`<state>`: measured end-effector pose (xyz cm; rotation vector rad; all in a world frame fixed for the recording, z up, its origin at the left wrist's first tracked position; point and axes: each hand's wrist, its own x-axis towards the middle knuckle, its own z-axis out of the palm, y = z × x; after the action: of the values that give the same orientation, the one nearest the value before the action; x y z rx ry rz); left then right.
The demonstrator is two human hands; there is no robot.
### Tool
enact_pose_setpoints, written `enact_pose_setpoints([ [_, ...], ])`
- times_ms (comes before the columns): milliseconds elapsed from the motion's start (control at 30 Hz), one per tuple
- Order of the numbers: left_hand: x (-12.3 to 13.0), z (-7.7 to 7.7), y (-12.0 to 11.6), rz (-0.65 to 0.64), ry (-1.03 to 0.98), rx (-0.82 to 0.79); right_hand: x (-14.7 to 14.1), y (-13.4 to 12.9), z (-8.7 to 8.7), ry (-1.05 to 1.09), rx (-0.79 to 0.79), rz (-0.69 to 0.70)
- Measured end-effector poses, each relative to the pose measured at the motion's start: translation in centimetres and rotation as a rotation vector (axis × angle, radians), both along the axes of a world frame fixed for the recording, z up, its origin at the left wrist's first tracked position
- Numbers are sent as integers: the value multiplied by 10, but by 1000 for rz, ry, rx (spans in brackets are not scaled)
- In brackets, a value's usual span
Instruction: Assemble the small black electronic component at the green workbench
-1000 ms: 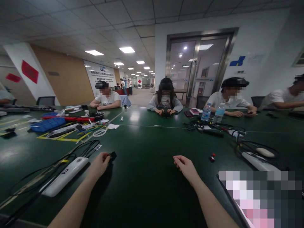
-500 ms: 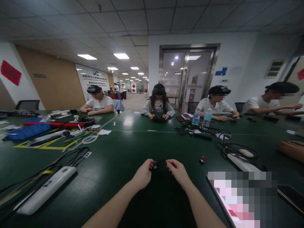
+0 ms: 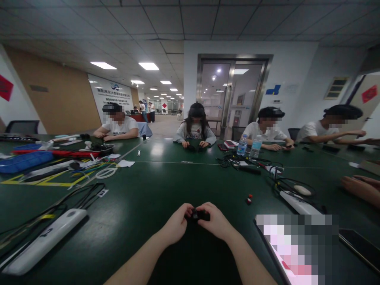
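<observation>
One small black object (image 3: 195,214), held between the fingers of two hands: left hand (image 3: 175,226) pinches its left side, right hand (image 3: 216,224) its right. Change: right fingers, apart from it half a second ago, now close on it, so the grip is two-handed. Both sets curled nearly closed. Outward: one small red-topped item (image 3: 249,199) right of the fingers; two white power strips (image 3: 49,239), one either side; two bottles (image 3: 242,146) beyond right fingers.

Green table (image 3: 133,198), 2 metal-framed glass doors (image 3: 216,97), white wall (image 3: 292,63), tan wall panel (image 3: 53,97), gridded ceiling (image 3: 166,23)
</observation>
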<state>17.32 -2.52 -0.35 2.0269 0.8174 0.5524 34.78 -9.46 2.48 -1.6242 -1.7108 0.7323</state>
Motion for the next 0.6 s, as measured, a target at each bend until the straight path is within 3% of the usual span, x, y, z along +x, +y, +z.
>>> enact_pose_setpoints([
  [367,-1,-3,6,-47,-56,-34,-6,6,-9,-50,22,-89],
  [600,1,-5,8,-25,-78,-43,-10,6,-9,-105,45,-54],
])
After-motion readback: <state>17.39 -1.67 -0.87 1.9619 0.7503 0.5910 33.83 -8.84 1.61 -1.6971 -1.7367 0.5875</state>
